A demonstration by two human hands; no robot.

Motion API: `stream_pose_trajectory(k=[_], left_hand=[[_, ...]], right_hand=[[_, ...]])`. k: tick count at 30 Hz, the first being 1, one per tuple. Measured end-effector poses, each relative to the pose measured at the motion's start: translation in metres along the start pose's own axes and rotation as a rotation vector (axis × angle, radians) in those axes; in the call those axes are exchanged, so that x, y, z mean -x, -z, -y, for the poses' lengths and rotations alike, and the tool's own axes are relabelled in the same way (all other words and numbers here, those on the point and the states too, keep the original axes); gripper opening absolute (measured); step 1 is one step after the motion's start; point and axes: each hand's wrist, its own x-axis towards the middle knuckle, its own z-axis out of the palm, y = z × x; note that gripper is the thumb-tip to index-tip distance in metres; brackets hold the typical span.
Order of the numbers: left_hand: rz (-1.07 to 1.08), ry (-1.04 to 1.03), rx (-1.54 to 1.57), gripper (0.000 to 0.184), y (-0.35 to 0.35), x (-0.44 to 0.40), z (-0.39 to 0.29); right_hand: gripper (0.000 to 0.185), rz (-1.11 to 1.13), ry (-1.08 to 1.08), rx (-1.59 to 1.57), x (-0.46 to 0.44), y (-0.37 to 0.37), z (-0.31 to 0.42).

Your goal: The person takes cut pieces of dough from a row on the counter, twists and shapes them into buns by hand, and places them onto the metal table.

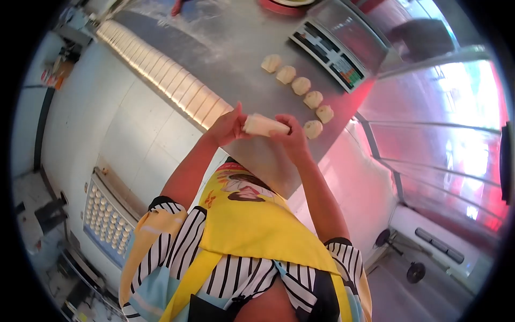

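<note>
A pale, flat-sided piece of dough [263, 125] is held up between my hands, above the near corner of the steel table. My right hand [292, 137] is closed round its right end, fingers over the top. At its left end, my left hand [228, 127] grips with the fingertips, thumb raised. Just beyond my right hand, several round dough pieces [301, 86] lie in a curved row. A long row of pale dough [166, 75], divided into many slices, runs along the table's left edge and ends near my left hand.
A digital scale [330, 53] stands at the table's far right. Flour dusts the steel tabletop [225, 48]. Low on the left is a tray [120, 220] with many small round pieces. Clear sheeting [429, 107] hangs along the right side.
</note>
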Motion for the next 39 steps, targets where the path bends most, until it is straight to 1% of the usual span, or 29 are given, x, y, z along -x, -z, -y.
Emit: stream_pose_trajectory(k=[1, 2, 4, 5, 8, 11, 14, 17, 20, 23, 26, 29, 31, 32, 33, 35, 38, 39], left_hand=[[0.121, 0.009, 0.111, 0.049, 0.002, -0.013, 0.013], [0.066, -0.058, -0.027, 0.045, 0.004, -0.022, 0.025], [-0.043, -0.201, -0.296, 0.038, -0.027, -0.028, 0.046], [-0.066, -0.159, -0.397, 0.034, -0.041, -0.032, 0.049], [-0.106, -0.094, -0.460, 0.034, -0.070, -0.040, 0.058], [-0.086, 0.026, -0.265, 0.032, -0.074, -0.050, 0.064], [-0.164, 0.066, -0.260, 0.033, -0.070, -0.054, 0.068], [-0.181, 0.092, -0.212, 0.033, -0.064, -0.061, 0.076], [-0.163, 0.295, -0.122, 0.031, -0.078, -0.055, 0.072], [-0.107, 0.224, -0.566, 0.020, -0.083, -0.050, 0.073], [-0.105, -0.643, -1.696, 0.017, -0.076, -0.062, 0.098], [-0.131, -0.474, -1.401, 0.014, -0.082, -0.058, 0.088], [-0.103, -0.145, -1.026, 0.015, -0.073, -0.062, 0.078], [-0.087, 0.009, -0.835, 0.015, -0.071, -0.066, 0.074], [-0.121, -0.008, -0.921, 0.014, -0.071, -0.066, 0.075], [-0.193, -0.046, -1.095, 0.013, -0.071, -0.067, 0.078], [-0.010, -0.438, -1.635, 0.016, -0.070, -0.073, 0.105], [0.030, -0.467, -1.625, 0.018, -0.077, -0.069, 0.111]], right_hand=[[0.036, 0.011, -0.054, 0.030, 0.006, 0.015, -0.001], [0.036, 0.025, -0.102, 0.059, 0.009, 0.026, -0.002], [0.033, -0.042, -0.114, -0.097, 0.019, 0.041, -0.016], [0.031, -0.069, -0.121, -0.175, 0.024, 0.046, -0.023], [0.032, -0.142, -0.149, -0.210, 0.038, 0.054, -0.033], [0.033, -0.115, -0.135, -0.054, 0.047, 0.063, -0.032], [0.035, -0.201, 0.167, 0.427, 0.054, 0.066, -0.029], [0.034, -0.073, 0.531, 0.807, 0.073, 0.068, -0.002], [0.030, -0.058, 0.732, 1.077, 0.072, 0.082, -0.005], [0.021, -0.154, 0.365, 0.930, 0.077, 0.083, -0.028], [0.029, -0.111, -0.541, -0.311, 0.068, 0.090, -0.070], [0.031, -0.018, -0.272, -0.408, 0.087, 0.070, -0.028], [0.037, 0.085, -0.007, 0.016, 0.092, 0.074, -0.025], [0.038, 0.092, 0.057, 0.166, 0.092, 0.076, -0.024], [0.039, 0.089, 0.122, 0.315, 0.092, 0.077, -0.023], [0.037, -0.001, 0.111, 0.481, 0.088, 0.077, -0.021], [0.027, -0.151, -0.015, 0.346, 0.071, 0.080, 0.010], [0.022, -0.202, -0.042, 0.249, 0.062, 0.083, 0.007]])
